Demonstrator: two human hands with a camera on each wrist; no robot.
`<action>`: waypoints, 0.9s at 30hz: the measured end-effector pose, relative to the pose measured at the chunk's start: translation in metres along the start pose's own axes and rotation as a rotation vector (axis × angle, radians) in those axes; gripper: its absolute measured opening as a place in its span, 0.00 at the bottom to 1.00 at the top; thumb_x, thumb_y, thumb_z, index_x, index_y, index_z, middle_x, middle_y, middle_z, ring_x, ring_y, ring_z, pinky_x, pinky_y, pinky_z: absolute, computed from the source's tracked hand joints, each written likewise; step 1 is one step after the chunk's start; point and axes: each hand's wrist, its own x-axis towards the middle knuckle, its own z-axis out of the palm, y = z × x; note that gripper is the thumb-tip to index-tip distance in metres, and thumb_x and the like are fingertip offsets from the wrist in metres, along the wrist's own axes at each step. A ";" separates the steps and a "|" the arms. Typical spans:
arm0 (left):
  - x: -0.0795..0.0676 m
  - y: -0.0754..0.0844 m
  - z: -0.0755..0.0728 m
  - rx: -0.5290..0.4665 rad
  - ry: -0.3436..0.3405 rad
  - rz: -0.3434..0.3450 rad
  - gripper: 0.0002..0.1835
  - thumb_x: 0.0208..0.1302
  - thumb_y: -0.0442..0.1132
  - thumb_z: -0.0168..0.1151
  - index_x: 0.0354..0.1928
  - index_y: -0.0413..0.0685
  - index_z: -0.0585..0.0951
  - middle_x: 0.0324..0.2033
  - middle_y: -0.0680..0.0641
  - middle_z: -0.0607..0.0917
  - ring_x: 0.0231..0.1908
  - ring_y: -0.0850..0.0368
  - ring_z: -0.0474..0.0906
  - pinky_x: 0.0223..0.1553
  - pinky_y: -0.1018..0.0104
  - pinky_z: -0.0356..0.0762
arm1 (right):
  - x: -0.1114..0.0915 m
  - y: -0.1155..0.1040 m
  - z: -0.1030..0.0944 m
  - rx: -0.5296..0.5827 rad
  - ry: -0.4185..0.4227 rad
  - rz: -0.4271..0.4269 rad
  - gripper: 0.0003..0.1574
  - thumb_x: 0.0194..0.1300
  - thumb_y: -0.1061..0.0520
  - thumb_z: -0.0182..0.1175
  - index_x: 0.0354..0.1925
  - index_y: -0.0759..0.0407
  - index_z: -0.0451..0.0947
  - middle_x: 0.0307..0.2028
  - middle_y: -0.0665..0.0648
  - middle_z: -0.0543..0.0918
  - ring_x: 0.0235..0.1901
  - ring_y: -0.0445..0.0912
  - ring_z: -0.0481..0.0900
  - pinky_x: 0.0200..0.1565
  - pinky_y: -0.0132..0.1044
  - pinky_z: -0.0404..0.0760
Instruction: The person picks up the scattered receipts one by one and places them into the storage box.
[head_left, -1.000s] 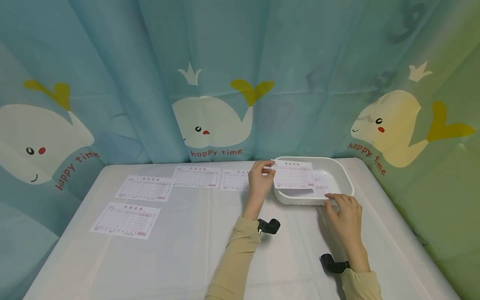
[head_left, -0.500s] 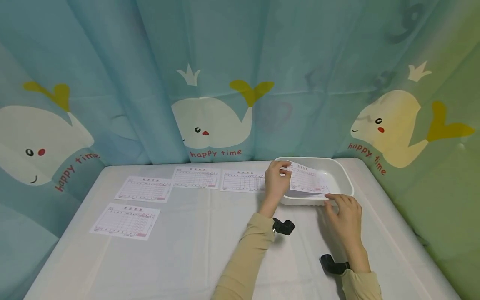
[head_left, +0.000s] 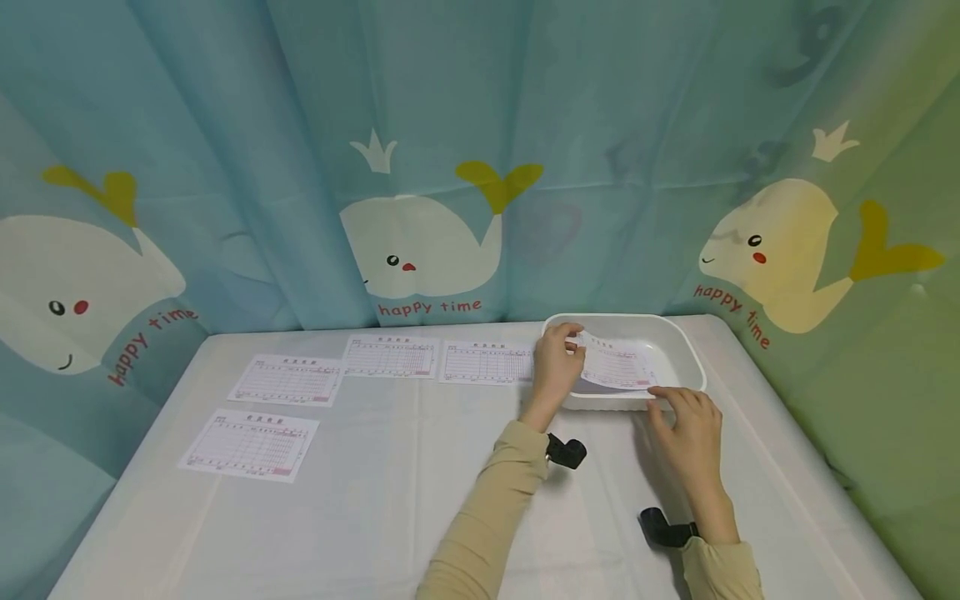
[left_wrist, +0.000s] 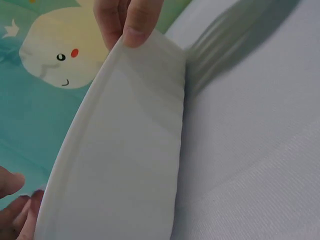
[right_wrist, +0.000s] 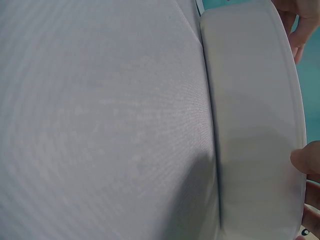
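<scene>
In the head view a printed paper slip (head_left: 617,363) lies slightly curved inside the white tray (head_left: 678,350), on top of other paper there. My left hand (head_left: 557,362) is over the tray's left side, its fingertips beside the slip's left edge. The left wrist view shows a gap between that thumb and the fingers (left_wrist: 22,215). My right hand (head_left: 688,429) pinches the tray's near rim; its thumb (right_wrist: 305,157) lies on the outer wall in the right wrist view. The tray wall hides the slip in both wrist views.
Several printed slips lie on the white-covered table: one at the front left (head_left: 251,444), others along the back, the rightmost slip (head_left: 486,363) partly behind my left hand. A whale-patterned curtain (head_left: 420,250) hangs behind the table.
My left hand has moved right over the tray with the slip, which has dropped from a raised tilt to lie lower inside, its left edge now off the fingertips. My right hand stays put.
</scene>
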 end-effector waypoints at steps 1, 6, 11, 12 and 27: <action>0.000 0.000 0.000 0.010 -0.002 -0.002 0.17 0.57 0.26 0.63 0.50 0.41 0.82 0.44 0.41 0.84 0.39 0.52 0.84 0.38 0.75 0.77 | 0.000 0.000 0.000 0.001 -0.001 0.001 0.10 0.54 0.66 0.64 0.38 0.67 0.82 0.38 0.69 0.84 0.44 0.63 0.73 0.51 0.61 0.63; -0.004 0.001 -0.001 0.079 -0.015 0.017 0.19 0.57 0.28 0.64 0.52 0.43 0.81 0.47 0.41 0.85 0.44 0.50 0.82 0.43 0.68 0.78 | 0.000 0.000 0.000 0.000 -0.002 0.003 0.10 0.54 0.67 0.64 0.38 0.67 0.82 0.37 0.69 0.84 0.44 0.63 0.73 0.51 0.61 0.63; -0.005 0.001 -0.002 0.117 -0.025 0.053 0.19 0.58 0.29 0.63 0.53 0.43 0.81 0.46 0.40 0.85 0.46 0.48 0.81 0.47 0.61 0.78 | -0.001 0.000 0.000 0.001 -0.007 0.009 0.10 0.54 0.67 0.64 0.38 0.67 0.82 0.37 0.69 0.84 0.44 0.63 0.73 0.52 0.61 0.63; -0.006 0.001 -0.002 0.112 -0.025 0.058 0.19 0.58 0.29 0.62 0.53 0.43 0.81 0.46 0.39 0.84 0.46 0.47 0.81 0.47 0.61 0.78 | 0.000 0.000 0.000 0.002 -0.007 0.009 0.10 0.54 0.67 0.64 0.38 0.67 0.82 0.37 0.69 0.84 0.44 0.63 0.73 0.52 0.61 0.63; -0.015 -0.004 -0.019 0.062 0.032 0.077 0.19 0.59 0.29 0.62 0.53 0.46 0.81 0.51 0.44 0.83 0.52 0.50 0.80 0.53 0.57 0.77 | 0.000 -0.001 0.000 -0.004 -0.008 0.009 0.10 0.54 0.67 0.64 0.38 0.67 0.82 0.37 0.69 0.84 0.45 0.63 0.73 0.52 0.61 0.63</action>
